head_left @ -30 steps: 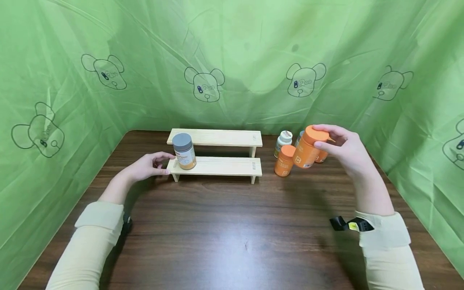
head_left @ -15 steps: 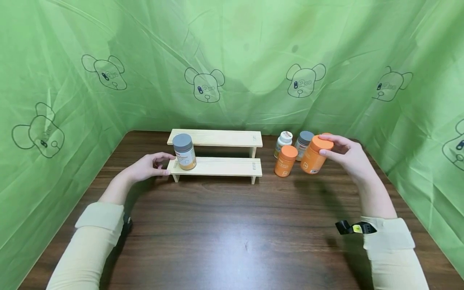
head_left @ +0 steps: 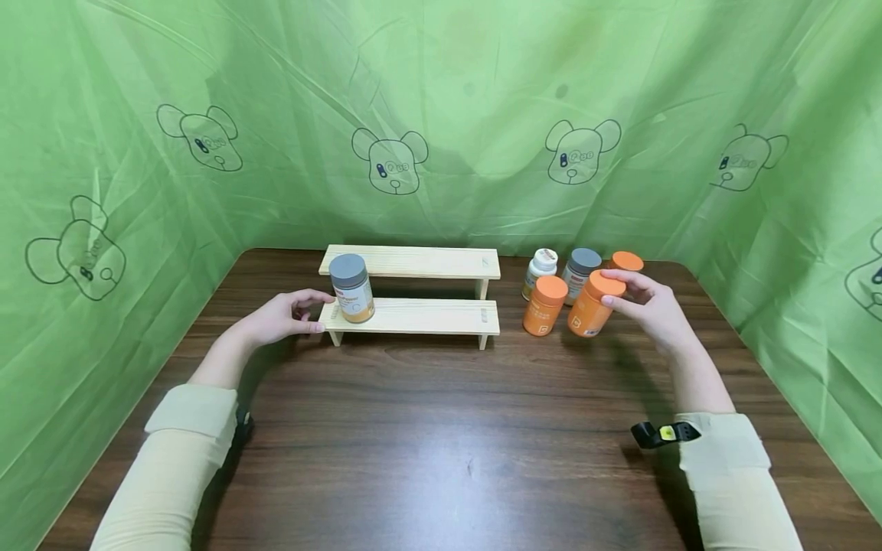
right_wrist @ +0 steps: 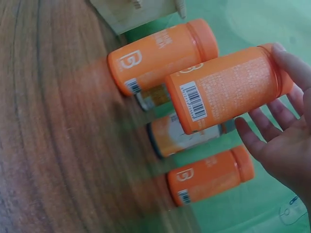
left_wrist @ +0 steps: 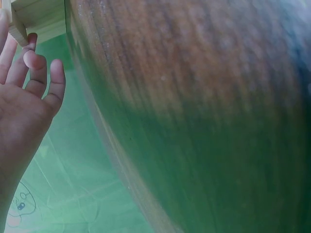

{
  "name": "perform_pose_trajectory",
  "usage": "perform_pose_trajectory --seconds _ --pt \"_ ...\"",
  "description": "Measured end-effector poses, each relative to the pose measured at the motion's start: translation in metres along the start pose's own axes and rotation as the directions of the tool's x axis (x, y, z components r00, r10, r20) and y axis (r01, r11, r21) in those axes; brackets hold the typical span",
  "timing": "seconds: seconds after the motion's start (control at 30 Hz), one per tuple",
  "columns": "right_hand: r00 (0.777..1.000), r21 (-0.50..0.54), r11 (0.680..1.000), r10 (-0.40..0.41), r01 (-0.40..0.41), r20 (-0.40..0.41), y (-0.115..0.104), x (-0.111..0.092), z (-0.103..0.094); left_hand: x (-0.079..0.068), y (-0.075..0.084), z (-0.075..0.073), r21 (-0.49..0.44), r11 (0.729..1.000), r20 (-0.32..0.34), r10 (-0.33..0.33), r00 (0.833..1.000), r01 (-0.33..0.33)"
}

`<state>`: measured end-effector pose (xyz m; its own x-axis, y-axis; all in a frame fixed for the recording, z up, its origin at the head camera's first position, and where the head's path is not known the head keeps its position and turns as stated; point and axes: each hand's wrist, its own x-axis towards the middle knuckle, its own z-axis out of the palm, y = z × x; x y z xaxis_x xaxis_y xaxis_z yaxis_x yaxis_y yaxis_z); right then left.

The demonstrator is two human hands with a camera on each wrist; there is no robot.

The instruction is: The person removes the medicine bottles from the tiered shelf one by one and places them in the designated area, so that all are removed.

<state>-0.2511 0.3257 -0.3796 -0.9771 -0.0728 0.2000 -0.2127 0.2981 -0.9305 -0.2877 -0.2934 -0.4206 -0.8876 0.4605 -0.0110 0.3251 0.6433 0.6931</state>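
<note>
My right hand [head_left: 654, 310] holds an orange pill bottle [head_left: 589, 310] by its lid, thumb on the near side and fingers behind. The right wrist view shows that bottle [right_wrist: 228, 87] slightly tilted, close over the table, barcode facing the camera. Just left of it stands a second orange bottle [head_left: 542, 310]. Behind are a white-capped bottle [head_left: 540, 269], a grey-lidded bottle [head_left: 579, 272] and another orange bottle [head_left: 625, 262], partly hidden. My left hand [head_left: 285, 317] pinches the left end of the lower wooden shelf [head_left: 427, 315]. A grey-lidded jar [head_left: 353, 291] stands upright on that shelf.
An upper wooden shelf [head_left: 427, 262] rises behind the lower one. The dark wood-grain table [head_left: 413, 428] runs back to a green cloth backdrop [head_left: 475, 92] that also encloses both sides.
My right hand has lowered the orange bottle toward the table beside the other one, uncovering the grey-lidded bottle and the orange one behind. My left hand stays at the shelf end.
</note>
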Motion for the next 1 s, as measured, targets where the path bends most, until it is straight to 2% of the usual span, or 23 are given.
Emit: perform_pose_trajectory --seconds 0.13,0.4,0.5,0.7,1.0 --pt "1.0 0.004 1.0 -0.002 0.002 0.0 0.006 0.002 0.002 0.0 0.0 0.0 0.005 1.0 0.0 -0.001 1.0 0.001" --pt "0.999 -0.025 1.0 -0.001 0.002 0.038 0.003 0.0 0.008 0.0 0.0 -0.001 0.01 1.0 0.006 0.004 1.0 -0.004" --pt "0.999 -0.018 1.0 0.018 -0.017 0.033 0.012 0.002 0.007 -0.001 0.001 -0.001 0.01 1.0 0.008 -0.005 1.0 0.005" --pt "0.998 0.069 0.996 0.052 -0.054 0.033 0.033 0.009 0.007 -0.001 0.002 -0.001 0.013 1.0 0.007 -0.02 1.0 0.02" --pt "0.994 0.033 0.994 0.102 -0.104 0.049 0.043 0.01 0.006 -0.001 0.002 -0.001 0.007 1.0 0.01 -0.008 1.0 0.008"
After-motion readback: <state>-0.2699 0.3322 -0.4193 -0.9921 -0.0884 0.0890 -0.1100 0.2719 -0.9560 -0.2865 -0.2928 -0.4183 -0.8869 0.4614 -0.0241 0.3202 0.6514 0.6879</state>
